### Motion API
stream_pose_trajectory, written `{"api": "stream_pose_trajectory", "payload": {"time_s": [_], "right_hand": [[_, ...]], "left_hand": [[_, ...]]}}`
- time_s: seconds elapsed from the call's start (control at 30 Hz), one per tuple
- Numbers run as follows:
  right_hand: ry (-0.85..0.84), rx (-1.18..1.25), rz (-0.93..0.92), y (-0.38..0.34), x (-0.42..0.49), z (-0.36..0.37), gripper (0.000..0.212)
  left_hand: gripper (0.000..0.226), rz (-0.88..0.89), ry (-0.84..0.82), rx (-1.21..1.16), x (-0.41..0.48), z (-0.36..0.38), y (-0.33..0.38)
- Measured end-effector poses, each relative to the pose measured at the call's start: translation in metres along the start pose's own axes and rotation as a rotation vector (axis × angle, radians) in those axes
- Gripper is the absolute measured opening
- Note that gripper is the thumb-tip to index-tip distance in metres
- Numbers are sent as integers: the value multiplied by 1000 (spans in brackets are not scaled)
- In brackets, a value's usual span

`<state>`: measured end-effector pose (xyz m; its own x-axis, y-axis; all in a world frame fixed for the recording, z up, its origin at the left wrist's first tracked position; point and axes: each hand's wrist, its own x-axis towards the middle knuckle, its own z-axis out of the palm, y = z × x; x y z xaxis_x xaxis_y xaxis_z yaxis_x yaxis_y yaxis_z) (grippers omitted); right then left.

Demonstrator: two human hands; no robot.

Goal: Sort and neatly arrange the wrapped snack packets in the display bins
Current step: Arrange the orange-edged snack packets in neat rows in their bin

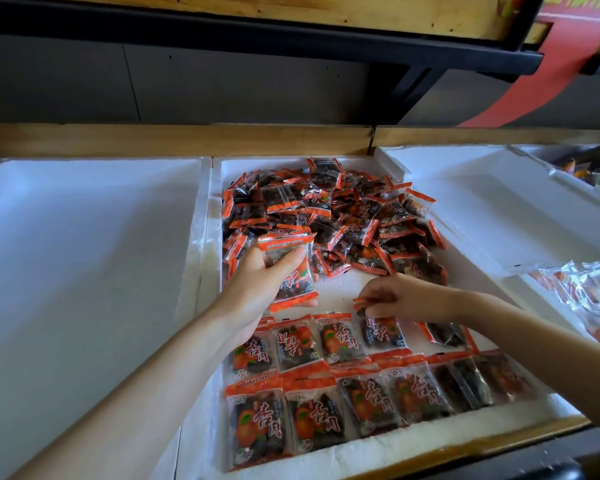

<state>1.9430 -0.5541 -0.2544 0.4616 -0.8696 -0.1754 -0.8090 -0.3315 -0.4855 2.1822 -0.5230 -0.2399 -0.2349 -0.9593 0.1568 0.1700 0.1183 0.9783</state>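
The middle foam bin (208,209) has raised white walls on all four sides. Its left wall butts against the left foam bin (84,237), and its right wall meets the right foam bin (482,202). A wooden ledge (187,140) runs along the far side of all three, under a dark shelf (257,32).

Inside the middle bin, a loose pile of orange-edged snack packets (333,209) fills the far half, pressing against the left wall and spilling towards the right one. Two tidy rows lie at the near end: the front row (326,417) sits just beside the near wall, and the second row (305,341) overlaps its far edge. Between the pile and the second row a strip of bare foam floor shows, and both hands work over this gap.

The left hand (257,282) reaches in from the near left, forearm crossing the left wall, palm turned up. Its thumb and curled fingers grip a held packet (291,271) lifted above the floor at the pile's near edge.

The right hand (406,299) comes in low from the right, knuckles up. Its fingertips pinch the far edge of a pinched packet (381,330), which lies at the right end of the second row. A dark packet (444,334) lies just beside it, under the wrist.

Clear-wrapped packets (586,289) lie at the far right.
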Motion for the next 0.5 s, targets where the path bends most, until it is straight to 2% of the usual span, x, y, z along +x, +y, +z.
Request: {"api": "stream_pose_trajectory", "payload": {"time_s": [0.1,0.17,0.2,0.27,0.37,0.5], "right_hand": [[226,-113,-3,2,-8,-1,33],[358,-135,7,1,-22,-10,32],[365,-183,31,3,-30,-15,30],[255,-332,127,10,-46,-19,35],[93,-443,233,25,-63,-11,61],[129,-393,209,32,-69,-4,74]], "left_hand": [[17,7,-4,-5,1,-1,-2],[17,11,-3,13,1,-1,-3],[17,10,-1,17,1,0,-3],[16,5,2,11,1,0,-3],[17,5,7,29,1,2,-3],[15,7,27,16,-2,3,-2]]}}
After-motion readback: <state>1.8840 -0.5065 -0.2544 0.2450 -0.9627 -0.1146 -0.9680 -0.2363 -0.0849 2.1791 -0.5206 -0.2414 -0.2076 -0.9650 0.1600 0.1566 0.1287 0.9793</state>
